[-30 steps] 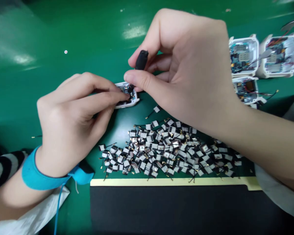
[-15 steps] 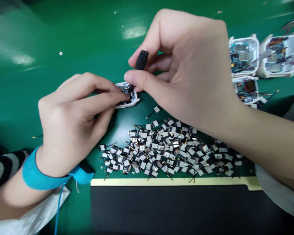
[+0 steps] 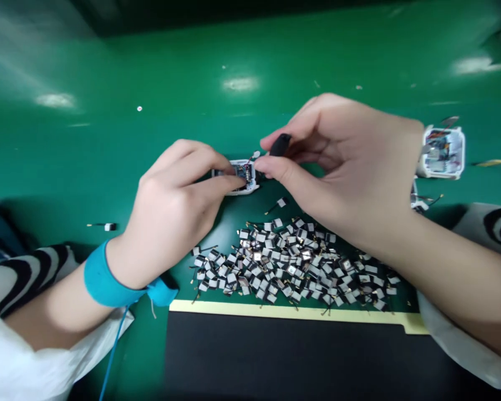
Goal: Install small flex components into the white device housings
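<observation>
My left hand [image 3: 175,206], wearing a blue wrist strap [image 3: 108,281], is closed on a small white watch-like case [image 3: 255,188] with a circuit board inside. Its fingers cover the left part of the case. My right hand [image 3: 350,161] pinches a short black tool [image 3: 280,145] between thumb and fingers; the tool's lower end is hidden. The right fingertips sit at the case's right edge. By them a little silvery disc [image 3: 256,154] on thin wires sticks out over the far rim. Below the hands lies a loose small white-and-black part with a short cable [image 3: 281,202].
A heap of similar cabled parts [image 3: 271,262] spreads in front of me, behind a yellow strip [image 3: 284,313] and a black mat [image 3: 292,356]. Another open white case [image 3: 445,153] stands at right, a second partly hidden. One stray part [image 3: 109,226] lies left on the green table [image 3: 183,89].
The view has shifted, so more of the table's far side shows. My right hand has drawn off the case's interior to its right edge. The silvery disc has come into sight.
</observation>
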A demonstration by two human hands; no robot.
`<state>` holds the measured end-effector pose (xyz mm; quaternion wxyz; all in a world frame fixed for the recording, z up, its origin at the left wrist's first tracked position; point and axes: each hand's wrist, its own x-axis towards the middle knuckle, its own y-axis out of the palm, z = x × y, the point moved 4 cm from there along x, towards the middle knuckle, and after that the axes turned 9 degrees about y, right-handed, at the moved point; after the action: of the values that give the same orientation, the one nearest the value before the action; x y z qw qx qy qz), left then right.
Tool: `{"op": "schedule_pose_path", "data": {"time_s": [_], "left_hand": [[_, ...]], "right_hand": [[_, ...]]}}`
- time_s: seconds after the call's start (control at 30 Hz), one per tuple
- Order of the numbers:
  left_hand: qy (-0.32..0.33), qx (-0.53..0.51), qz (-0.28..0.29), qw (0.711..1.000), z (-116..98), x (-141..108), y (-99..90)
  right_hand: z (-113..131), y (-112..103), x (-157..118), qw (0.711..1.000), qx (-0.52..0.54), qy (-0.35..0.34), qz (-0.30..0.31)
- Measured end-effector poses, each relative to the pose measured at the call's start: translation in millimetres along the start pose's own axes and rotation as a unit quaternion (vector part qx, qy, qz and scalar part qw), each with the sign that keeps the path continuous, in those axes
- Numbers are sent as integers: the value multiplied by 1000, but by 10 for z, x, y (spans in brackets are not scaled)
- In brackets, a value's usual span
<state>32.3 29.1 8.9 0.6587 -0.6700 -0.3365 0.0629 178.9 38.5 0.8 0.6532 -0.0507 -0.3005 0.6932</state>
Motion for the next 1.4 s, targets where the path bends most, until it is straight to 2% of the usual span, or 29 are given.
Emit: {"op": "schedule_pose_path", "data": {"time_s": [0.1, 0.27, 0.7, 1.4], "left_hand": [[-2, -6, -8, 1000, 0, -7, 11], [-23, -10, 17, 1000, 0, -16, 35], [-7, 1, 20, 1000, 3, -42, 66], [-28, 4, 37, 999, 20, -49, 100]], "right_hand": [[2, 28, -28, 1000, -5, -12, -5], [32, 55, -41, 998, -16, -56, -17], [178, 94, -47, 979, -111, -168, -30], [104, 171, -38, 993, -78, -87, -2]]}}
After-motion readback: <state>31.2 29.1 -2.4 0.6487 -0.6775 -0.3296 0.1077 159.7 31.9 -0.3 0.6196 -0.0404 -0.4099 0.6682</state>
